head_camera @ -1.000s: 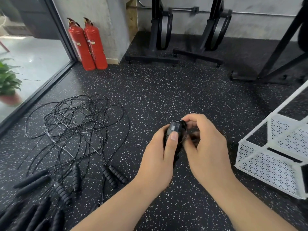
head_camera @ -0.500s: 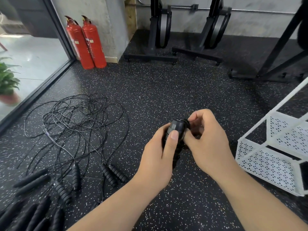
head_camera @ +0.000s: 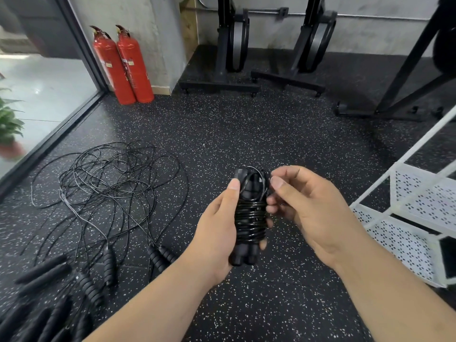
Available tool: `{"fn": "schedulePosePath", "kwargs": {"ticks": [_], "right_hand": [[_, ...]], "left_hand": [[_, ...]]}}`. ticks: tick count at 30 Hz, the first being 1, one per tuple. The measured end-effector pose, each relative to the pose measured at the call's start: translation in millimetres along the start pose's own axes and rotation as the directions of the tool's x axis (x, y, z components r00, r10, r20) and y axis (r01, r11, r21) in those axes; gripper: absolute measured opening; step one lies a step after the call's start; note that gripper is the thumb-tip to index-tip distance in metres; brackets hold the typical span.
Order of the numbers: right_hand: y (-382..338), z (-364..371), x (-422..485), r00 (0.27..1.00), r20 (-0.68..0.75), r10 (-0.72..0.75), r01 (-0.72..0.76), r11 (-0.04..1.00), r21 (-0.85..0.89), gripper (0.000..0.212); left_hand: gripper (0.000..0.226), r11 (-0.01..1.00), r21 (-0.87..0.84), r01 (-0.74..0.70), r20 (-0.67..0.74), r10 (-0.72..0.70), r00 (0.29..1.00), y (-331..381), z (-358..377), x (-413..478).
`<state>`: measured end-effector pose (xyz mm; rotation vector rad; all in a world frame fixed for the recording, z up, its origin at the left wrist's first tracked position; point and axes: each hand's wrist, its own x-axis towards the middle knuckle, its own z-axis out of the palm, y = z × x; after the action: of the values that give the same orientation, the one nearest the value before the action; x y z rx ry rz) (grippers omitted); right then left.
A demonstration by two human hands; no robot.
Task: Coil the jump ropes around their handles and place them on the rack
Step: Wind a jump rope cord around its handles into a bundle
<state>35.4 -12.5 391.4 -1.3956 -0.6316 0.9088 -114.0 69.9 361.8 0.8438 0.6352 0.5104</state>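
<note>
Speckled floor (head_camera: 246, 134); paired black handles (head_camera: 243, 257), tightly coiled cord (head_camera: 250, 218).

Black coiled jump rope (head_camera: 249, 215) upright; tangled loose ropes (head_camera: 108, 183) left; white rack (head_camera: 404, 233) right.

The floor (head_camera: 246, 134) is black with lots of little white dots. The two extinguishers (head_camera: 123, 67) are red with small white labels. The rack (head_camera: 404, 243) is white, and its sides have rows of tiny holes. The bundle (head_camera: 250, 218) is shiny black. The loose ropes (head_camera: 111, 178) are black too. So are the handles (head_camera: 90, 288), which have rings along them. The plant (head_camera: 9, 119) is green in a reddish pot (head_camera: 12, 150). The wall (head_camera: 138, 21) is grey.
</note>
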Motion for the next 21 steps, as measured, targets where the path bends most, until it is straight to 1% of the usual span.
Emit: {"fn": "schedulePosePath", "kwargs": {"ticks": [2, 5, 8, 10, 13, 17, 21], "right_hand": [[1.7, 2.7, -1.2, 1.0, -0.029, 0.004, -0.004, 1.0, -0.006, 0.017], [0.6, 5.3, -2.0, 0.997, -0.075, -0.004, -0.001, 0.998, -0.066, 0.019], [-1.2, 8.2, -3.7, 0.997, -0.075, -0.025, 0.018, 0.996, -0.093, 0.027], [-3.2, 9.4, -5.0, 0.997, -0.071, -0.041, 0.033, 0.993, -0.114, 0.026], [-5.2, 7.9, -6.2, 0.994, -0.087, -0.066, 0.051, 0.986, -0.162, 0.02], [-6.6, 3.6, -6.1, 0.988, -0.09, -0.125, 0.086, 0.931, -0.354, 0.013], [-9.1, -0.6, -5.7, 0.991, -0.076, -0.112, 0.073, 0.915, -0.396, 0.012]], "left_hand": [[0.057, 1.0, -0.011, 0.009, -0.012, -0.009, 1.0, 0.3, -1.8, 1.8], [0.057, 1.0, 0.023, -0.011, -0.002, 0.011, 1.0, -2.1, -2.0, 1.9], [0.062, 0.999, 0.028, -0.02, -0.01, 0.02, 1.0, -2.7, -2.7, 1.5], [0.064, 0.999, 0.037, -0.034, 0.005, 0.034, 0.999, -0.9, -3.0, 1.7], [0.057, 0.995, 0.071, -0.069, 0.023, 0.067, 0.997, 1.0, -3.4, 1.9], [0.045, 0.99, 0.123, -0.076, 0.049, 0.071, 0.996, 3.2, -4.3, 1.3], [0.032, 0.98, 0.181, -0.076, 0.076, 0.063, 0.995, 4.9, -4.1, 2.4]]}}
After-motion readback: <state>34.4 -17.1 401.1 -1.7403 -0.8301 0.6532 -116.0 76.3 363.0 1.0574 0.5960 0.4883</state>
